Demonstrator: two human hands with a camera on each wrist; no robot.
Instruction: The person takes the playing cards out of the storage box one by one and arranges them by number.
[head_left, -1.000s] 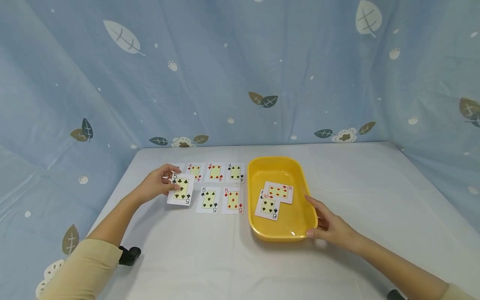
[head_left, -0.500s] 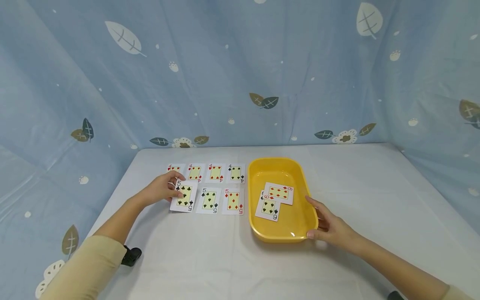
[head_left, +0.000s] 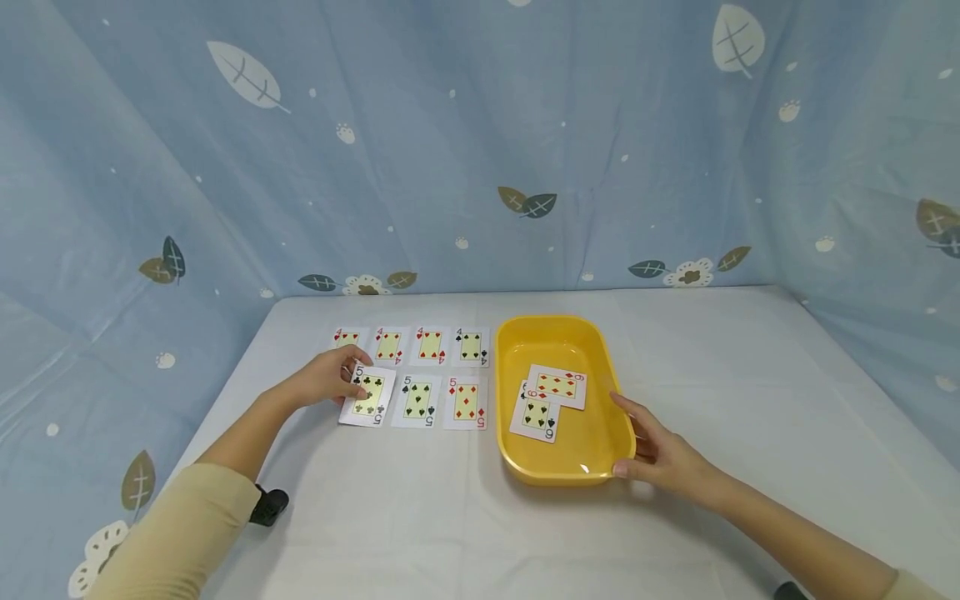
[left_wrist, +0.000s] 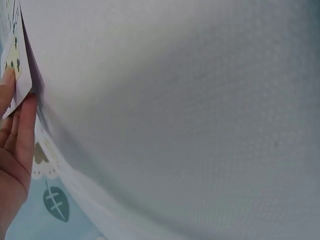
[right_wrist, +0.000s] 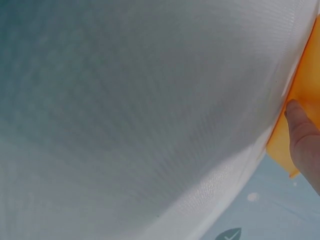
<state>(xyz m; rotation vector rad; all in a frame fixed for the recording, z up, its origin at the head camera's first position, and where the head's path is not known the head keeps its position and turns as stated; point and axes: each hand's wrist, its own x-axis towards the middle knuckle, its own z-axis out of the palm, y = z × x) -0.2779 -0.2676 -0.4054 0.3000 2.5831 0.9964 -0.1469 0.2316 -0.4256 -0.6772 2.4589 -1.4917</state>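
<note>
My left hand (head_left: 326, 379) pinches a five of clubs (head_left: 367, 396) between thumb and fingers, at the left end of the nearer card row. In the left wrist view the card (left_wrist: 22, 82) tilts up from the white cloth, with the thumb on its face and a finger behind it. Beside it lie a five of spades (head_left: 417, 401) and a five of diamonds (head_left: 466, 403). My right hand (head_left: 667, 454) holds the right side of a yellow tub (head_left: 566, 477) near its front corner. Inside the tub, a red six (head_left: 557, 385) overlaps a black six (head_left: 534, 418).
Behind the fives runs a row of fours, among them a red four (head_left: 431, 346) and a four of spades (head_left: 471, 347), ending close to the tub's left wall. A white cloth (head_left: 375, 517) covers the table. A blue leaf-patterned curtain (head_left: 420, 150) hangs behind and at the sides.
My left hand has lowered the five of clubs toward the near row, slightly right and nearer to me, uncovering more of the leftmost four. The right hand and tub have stayed put.
</note>
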